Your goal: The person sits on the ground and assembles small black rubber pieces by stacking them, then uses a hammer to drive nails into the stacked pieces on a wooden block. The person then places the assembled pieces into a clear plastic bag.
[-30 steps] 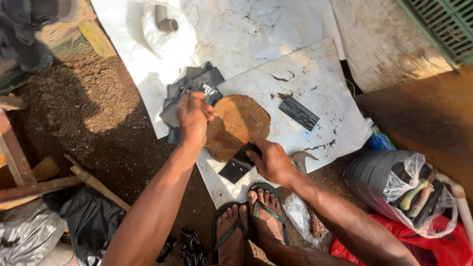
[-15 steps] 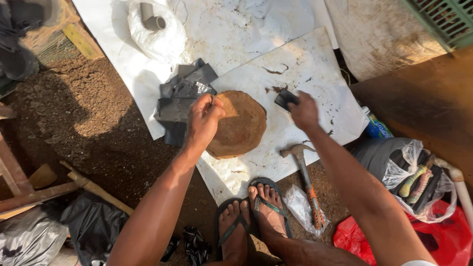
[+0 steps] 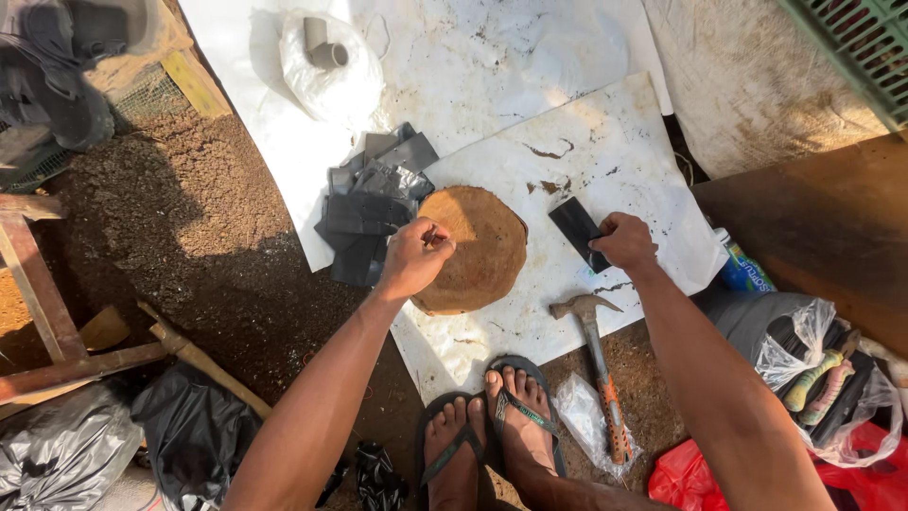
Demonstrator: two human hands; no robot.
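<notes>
A round brown wooden block [image 3: 482,241] lies on a white sheet [image 3: 615,161] on the ground. My left hand [image 3: 416,257] rests at the block's left edge with its fingers curled; whether it holds something small I cannot tell. Just left of that hand lies a pile of dark grey rubber pieces [image 3: 371,203]. My right hand [image 3: 624,241] pinches the near end of a black rectangular rubber piece [image 3: 577,227] lying flat on the sheet, right of the block. A claw hammer [image 3: 596,369] with an orange handle lies below that hand.
My feet in sandals [image 3: 492,426] stand at the sheet's near edge. Plastic bags [image 3: 823,378] and a red bag [image 3: 851,483] sit at the right. A white bag with pipe pieces [image 3: 326,61] lies at the back. Wooden sticks [image 3: 85,360] and black plastic [image 3: 189,426] lie left.
My right hand carried the black piece from in front of the block to the sheet on its right, then drew back toward me. The left hand shifted slightly left on the block.
</notes>
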